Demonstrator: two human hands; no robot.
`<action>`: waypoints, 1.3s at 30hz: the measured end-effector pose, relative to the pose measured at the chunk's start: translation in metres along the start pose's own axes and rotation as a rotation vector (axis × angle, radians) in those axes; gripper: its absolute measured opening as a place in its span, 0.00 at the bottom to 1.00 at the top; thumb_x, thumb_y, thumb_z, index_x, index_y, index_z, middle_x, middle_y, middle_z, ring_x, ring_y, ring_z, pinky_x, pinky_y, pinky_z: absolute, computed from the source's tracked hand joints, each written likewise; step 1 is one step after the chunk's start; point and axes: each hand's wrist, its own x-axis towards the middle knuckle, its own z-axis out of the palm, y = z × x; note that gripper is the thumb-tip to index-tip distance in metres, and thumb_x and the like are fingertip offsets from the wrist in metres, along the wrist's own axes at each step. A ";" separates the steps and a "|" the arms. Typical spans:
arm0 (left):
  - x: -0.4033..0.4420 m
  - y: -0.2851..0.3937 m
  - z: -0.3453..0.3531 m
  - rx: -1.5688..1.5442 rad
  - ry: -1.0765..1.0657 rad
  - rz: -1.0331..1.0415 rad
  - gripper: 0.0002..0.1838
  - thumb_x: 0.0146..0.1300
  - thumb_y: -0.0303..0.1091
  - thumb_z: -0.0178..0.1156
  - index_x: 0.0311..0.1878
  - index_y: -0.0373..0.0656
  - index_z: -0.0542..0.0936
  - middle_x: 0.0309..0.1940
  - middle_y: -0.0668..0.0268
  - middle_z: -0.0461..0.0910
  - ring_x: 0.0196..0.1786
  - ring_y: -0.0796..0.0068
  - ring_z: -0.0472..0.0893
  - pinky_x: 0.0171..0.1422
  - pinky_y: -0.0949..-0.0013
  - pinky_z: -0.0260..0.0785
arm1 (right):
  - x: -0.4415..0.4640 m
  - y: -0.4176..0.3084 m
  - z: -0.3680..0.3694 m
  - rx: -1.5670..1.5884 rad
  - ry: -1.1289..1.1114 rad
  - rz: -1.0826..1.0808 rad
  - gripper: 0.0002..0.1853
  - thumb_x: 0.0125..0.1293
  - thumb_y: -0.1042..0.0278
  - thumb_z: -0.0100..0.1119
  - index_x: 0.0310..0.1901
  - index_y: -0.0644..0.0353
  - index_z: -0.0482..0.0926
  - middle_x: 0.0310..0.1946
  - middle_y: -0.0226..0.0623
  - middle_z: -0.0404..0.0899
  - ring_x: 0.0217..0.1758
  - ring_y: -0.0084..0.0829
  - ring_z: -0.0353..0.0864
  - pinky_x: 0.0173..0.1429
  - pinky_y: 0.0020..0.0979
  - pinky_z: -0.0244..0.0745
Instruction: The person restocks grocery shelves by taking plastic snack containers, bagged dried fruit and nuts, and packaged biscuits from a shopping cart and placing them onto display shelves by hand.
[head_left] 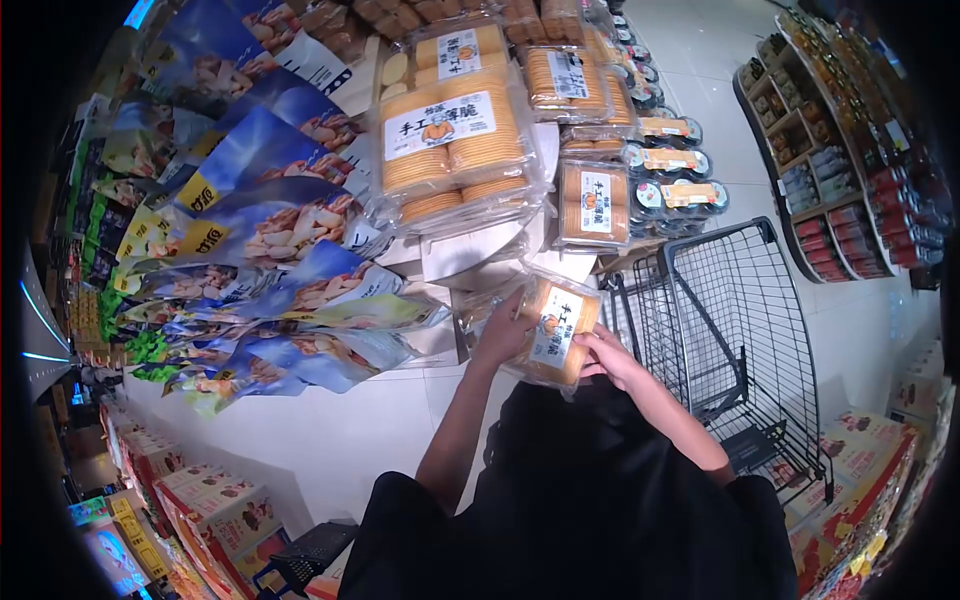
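Note:
Both of my hands hold a clear-wrapped cracker pack (556, 330) with a white label, just in front of my body. My left hand (507, 333) grips its left side, and my right hand (612, 360) has its fingers on the lower right edge. Beyond them, large stacked cracker packs (450, 130) lie on the display. A smaller cracker pack (593, 205) rests to their right, near the display's edge.
An empty-looking black wire shopping cart (745, 320) stands to the right of my hands. Blue snack bags (290, 215) fill the left side. A shelf of goods (835, 170) is at the far right. Printed cartons (215, 505) line the lower left, beside a dark basket (310, 553).

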 end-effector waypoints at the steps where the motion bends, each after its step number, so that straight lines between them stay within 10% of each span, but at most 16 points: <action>1: -0.008 0.021 -0.004 0.325 0.028 -0.020 0.30 0.56 0.29 0.54 0.64 0.43 0.62 0.53 0.55 0.72 0.54 0.64 0.74 0.54 0.67 0.66 | 0.006 0.000 0.002 0.035 -0.035 0.054 0.29 0.60 0.56 0.55 0.59 0.57 0.60 0.43 0.39 0.74 0.38 0.27 0.78 0.36 0.28 0.77; 14: 0.053 -0.020 -0.055 1.053 0.116 0.121 0.17 0.51 0.33 0.55 0.47 0.47 0.76 0.42 0.57 0.78 0.47 0.56 0.77 0.49 0.58 0.68 | 0.054 0.022 0.041 -0.127 0.228 -0.004 0.15 0.59 0.53 0.59 0.38 0.56 0.74 0.26 0.30 0.73 0.19 0.19 0.73 0.21 0.20 0.70; 20: 0.034 -0.011 -0.047 1.087 0.224 0.150 0.18 0.52 0.32 0.56 0.48 0.43 0.75 0.42 0.57 0.77 0.48 0.57 0.76 0.52 0.58 0.66 | 0.004 0.003 0.006 -0.955 0.787 -0.654 0.23 0.51 0.60 0.60 0.48 0.64 0.73 0.41 0.45 0.74 0.44 0.43 0.74 0.49 0.36 0.68; 24: 0.029 -0.022 -0.035 1.042 0.498 0.637 0.17 0.53 0.30 0.57 0.48 0.39 0.74 0.44 0.57 0.76 0.49 0.54 0.74 0.55 0.55 0.63 | -0.057 0.032 -0.054 -1.173 1.318 -0.415 0.36 0.47 0.64 0.63 0.60 0.58 0.61 0.63 0.48 0.54 0.67 0.44 0.51 0.63 0.48 0.52; 26: 0.020 -0.006 -0.009 0.969 0.485 0.822 0.15 0.53 0.29 0.58 0.46 0.39 0.75 0.34 0.60 0.78 0.38 0.63 0.77 0.45 0.63 0.68 | -0.078 0.071 -0.084 -1.296 1.485 -0.316 0.29 0.51 0.64 0.60 0.56 0.59 0.66 0.56 0.53 0.65 0.60 0.45 0.65 0.59 0.47 0.61; 29: -0.010 0.043 0.047 0.340 -0.104 0.396 0.11 0.54 0.28 0.58 0.41 0.38 0.78 0.23 0.67 0.76 0.27 0.79 0.74 0.32 0.75 0.65 | -0.088 0.100 -0.126 -1.059 1.024 0.214 0.17 0.57 0.64 0.54 0.49 0.58 0.71 0.40 0.53 0.77 0.44 0.47 0.77 0.47 0.47 0.70; 31: -0.034 0.096 0.078 0.270 -0.460 0.501 0.07 0.54 0.29 0.59 0.36 0.39 0.81 0.16 0.72 0.71 0.20 0.87 0.66 0.25 0.81 0.56 | -0.087 0.117 -0.127 -1.164 1.209 -0.046 0.12 0.61 0.60 0.50 0.40 0.58 0.72 0.23 0.51 0.77 0.29 0.51 0.78 0.35 0.48 0.71; 33: -0.063 0.160 0.090 0.262 -0.660 0.672 0.08 0.54 0.34 0.60 0.36 0.42 0.82 0.17 0.72 0.72 0.18 0.86 0.66 0.23 0.79 0.56 | -0.090 0.113 -0.137 -1.122 1.232 -0.033 0.11 0.62 0.62 0.48 0.41 0.57 0.72 0.25 0.50 0.78 0.31 0.50 0.79 0.37 0.48 0.71; 36: -0.109 0.229 0.106 -0.126 -1.049 0.932 0.36 0.52 0.65 0.55 0.41 0.35 0.81 0.18 0.65 0.75 0.15 0.81 0.67 0.18 0.76 0.56 | -0.101 0.114 -0.159 -1.096 1.245 0.011 0.09 0.62 0.65 0.46 0.40 0.57 0.72 0.27 0.50 0.79 0.34 0.50 0.79 0.39 0.48 0.72; 39: -0.132 0.261 0.150 -0.411 -1.474 1.185 0.41 0.53 0.66 0.53 0.48 0.29 0.76 0.20 0.60 0.77 0.14 0.80 0.68 0.17 0.76 0.56 | -0.111 0.114 -0.194 -1.078 1.206 0.022 0.14 0.58 0.60 0.54 0.43 0.57 0.73 0.28 0.50 0.78 0.35 0.50 0.78 0.39 0.47 0.71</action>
